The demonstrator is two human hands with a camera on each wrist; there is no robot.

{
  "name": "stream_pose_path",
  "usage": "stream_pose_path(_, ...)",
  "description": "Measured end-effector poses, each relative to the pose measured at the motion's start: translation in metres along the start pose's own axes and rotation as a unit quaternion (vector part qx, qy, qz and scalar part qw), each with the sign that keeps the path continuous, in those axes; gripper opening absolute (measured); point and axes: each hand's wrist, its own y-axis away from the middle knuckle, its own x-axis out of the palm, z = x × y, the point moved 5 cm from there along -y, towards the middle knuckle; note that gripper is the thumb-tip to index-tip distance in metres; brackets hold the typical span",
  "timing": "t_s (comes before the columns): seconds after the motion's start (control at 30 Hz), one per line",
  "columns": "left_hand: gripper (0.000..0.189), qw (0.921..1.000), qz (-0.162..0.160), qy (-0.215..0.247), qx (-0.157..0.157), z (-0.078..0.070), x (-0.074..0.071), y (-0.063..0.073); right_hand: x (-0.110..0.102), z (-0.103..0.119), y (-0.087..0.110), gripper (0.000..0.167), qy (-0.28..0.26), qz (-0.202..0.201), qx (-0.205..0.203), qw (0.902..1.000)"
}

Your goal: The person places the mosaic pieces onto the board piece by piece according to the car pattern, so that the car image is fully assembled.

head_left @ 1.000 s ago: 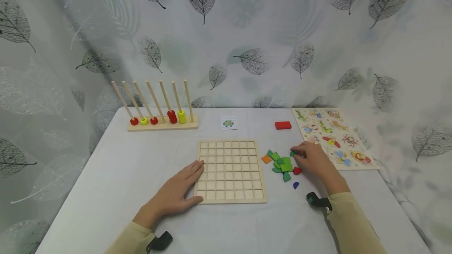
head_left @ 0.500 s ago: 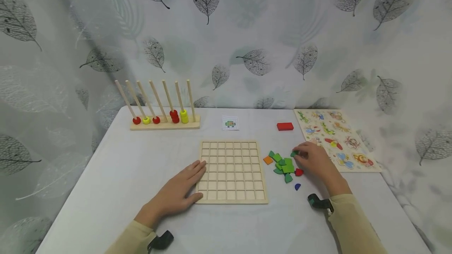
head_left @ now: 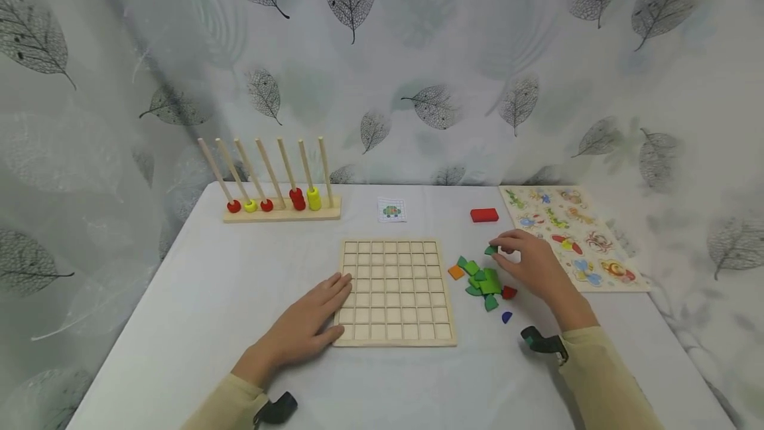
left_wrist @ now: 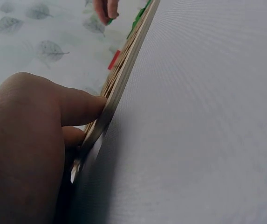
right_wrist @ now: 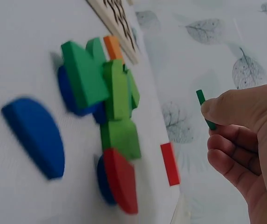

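My left hand [head_left: 307, 320] rests along the left edge of a wooden grid board [head_left: 395, 342], fingers extended over its rim and thumb at the near left corner. The thumb presses against the board's side edge [left_wrist: 124, 77] in the left wrist view. Between thumb and fingertips, my right hand [head_left: 531, 264] pinches a small green wooden piece [right_wrist: 200, 97], seen thin and edge-on in the right wrist view. It hangs above a loose pile of green pieces [head_left: 489, 282]. An orange square [head_left: 456, 272], a red piece [head_left: 509, 292] and a blue half-round piece [right_wrist: 35, 135] lie around the pile.
A peg abacus [head_left: 280, 215] with red and yellow rings stands at the back left. Behind the board lies a small printed pattern card [head_left: 392, 210]. A red block [head_left: 484, 215] and an animal picture board [head_left: 564, 234] are at the back right.
My right hand has lifted slightly away from the tabletop with the green piece, turning it into clearer view. The left hand stays on the board. The head view has shifted a little.
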Motion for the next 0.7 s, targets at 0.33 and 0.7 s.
stream_pose_path(0.33,0.074,1.0000,0.005,0.000,0.000,0.001,0.001,0.002,0.002,0.035,-0.010,0.029,-0.009,-0.001,-0.028,0.9996)
stream_pose_path(0.7,0.076,0.9999,0.001,0.009,-0.007,0.002,0.002,0.002,0.001,0.059,-0.019,0.025,-0.023,-0.012,-0.079,0.9966)
